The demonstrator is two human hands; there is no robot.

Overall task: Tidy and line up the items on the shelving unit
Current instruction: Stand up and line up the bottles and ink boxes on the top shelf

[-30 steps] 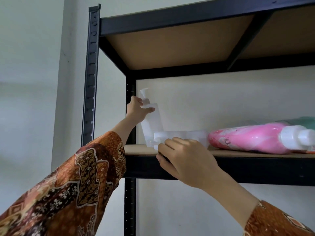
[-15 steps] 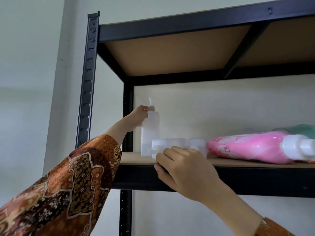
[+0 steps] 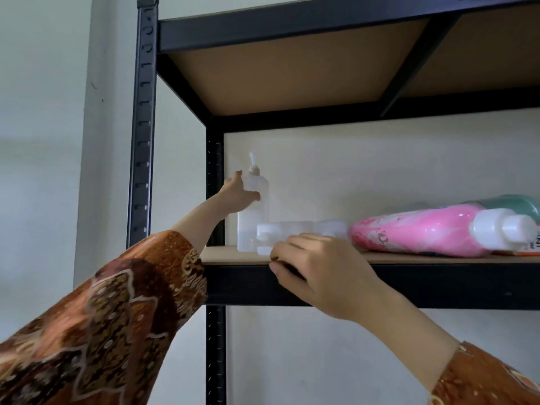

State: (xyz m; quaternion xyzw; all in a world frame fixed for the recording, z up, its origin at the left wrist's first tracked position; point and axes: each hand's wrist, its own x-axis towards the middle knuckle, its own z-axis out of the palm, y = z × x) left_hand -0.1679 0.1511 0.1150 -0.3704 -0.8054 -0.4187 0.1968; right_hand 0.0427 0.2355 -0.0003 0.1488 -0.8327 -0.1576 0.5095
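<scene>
Pump bottle (image 3: pixel 253 211), upright at the shelf's (image 3: pixel 233 255) far-left corner in the curled left hand (image 3: pixel 238 194), looks light, stiff and slick, best held mid-body, while the right hand (image 3: pixel 318 270) curls over the shelf edge, touching a toppled clear bottle (image 3: pixel 287 229).

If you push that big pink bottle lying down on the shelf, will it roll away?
Probably a little. The pink bottle lies on its side and looks rounded, so a sideways push may rock or roll it. A green bottle right behind it might stop it rolling backward. Its smooth plastic looks slippery, and it is likely heavy if full, which cannot be seen.
</scene>
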